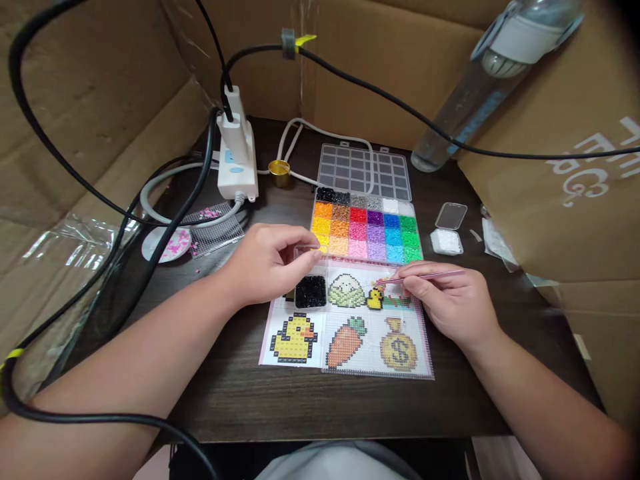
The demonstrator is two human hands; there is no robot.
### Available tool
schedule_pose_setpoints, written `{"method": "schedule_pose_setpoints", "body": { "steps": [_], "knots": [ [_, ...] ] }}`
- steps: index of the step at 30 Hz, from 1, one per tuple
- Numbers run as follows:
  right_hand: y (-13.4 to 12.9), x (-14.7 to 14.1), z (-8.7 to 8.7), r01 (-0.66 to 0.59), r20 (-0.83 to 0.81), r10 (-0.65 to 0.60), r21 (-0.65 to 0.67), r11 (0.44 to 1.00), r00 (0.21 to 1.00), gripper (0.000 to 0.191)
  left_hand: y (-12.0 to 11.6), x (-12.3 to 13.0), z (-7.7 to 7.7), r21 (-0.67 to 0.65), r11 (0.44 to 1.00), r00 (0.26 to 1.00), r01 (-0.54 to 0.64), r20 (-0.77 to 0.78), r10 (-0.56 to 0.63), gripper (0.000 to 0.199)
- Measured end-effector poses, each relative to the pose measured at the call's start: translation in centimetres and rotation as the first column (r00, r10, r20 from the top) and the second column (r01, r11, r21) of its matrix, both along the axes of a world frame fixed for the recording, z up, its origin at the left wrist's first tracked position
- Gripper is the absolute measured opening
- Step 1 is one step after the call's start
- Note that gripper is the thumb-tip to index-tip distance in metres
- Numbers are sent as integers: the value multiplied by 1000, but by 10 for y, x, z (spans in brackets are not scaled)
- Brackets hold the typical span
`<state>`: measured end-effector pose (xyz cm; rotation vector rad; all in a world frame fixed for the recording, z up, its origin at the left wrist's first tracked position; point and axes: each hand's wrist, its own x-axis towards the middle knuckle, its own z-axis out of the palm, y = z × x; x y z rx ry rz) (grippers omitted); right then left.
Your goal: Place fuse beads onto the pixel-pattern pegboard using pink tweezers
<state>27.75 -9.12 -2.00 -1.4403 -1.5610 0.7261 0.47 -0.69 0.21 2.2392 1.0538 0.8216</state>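
My left hand [273, 263] pinches the raised clear lid of a small box of black beads [311, 292] between thumb and fingers. My right hand [447, 297] grips pink tweezers [433, 275], whose tips point left near a small yellow bead duck [375, 299]. Under both hands lies a clear pegboard over a pattern sheet [373, 323] with a printed duck [295, 339], a carrot [346, 343] and a money bag [399, 347]. Whether the tweezers hold a bead is too small to tell. Behind the sheet, a compartment case [367, 227] holds beads of many colours.
A white power strip [237, 160] and a gold cup [279, 173] stand at the back. White beads fill a small box [446, 242] on the right. Pink beads lie on a round dish [167, 245] at left. A black cable [370, 83] hangs across the view.
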Motion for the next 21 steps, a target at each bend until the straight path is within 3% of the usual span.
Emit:
{"method": "schedule_pose_setpoints", "body": {
  "steps": [6,9,15,18,21],
  "knots": [
    [-1,5,-8,78,-114,-70,70,995,991,7,0,0,-3,19,1000,999,5,45,-6,12],
    [-3,-7,3,75,-152,-56,120,990,987,7,0,0,-4,13,1000,999,16,44,-17,10],
    [0,-65,33,-88,-69,96,114,990,993,10,-1,-1,-6,35,999,998,33,52,-35,12],
    [3,-81,35,-147,-9,149,118,982,989,12,-1,-1,-7,51,998,996,41,73,-45,12],
    [2,-75,31,-88,-14,90,137,987,996,12,-1,-1,-8,29,999,997,29,75,-31,11]
  ]
}}
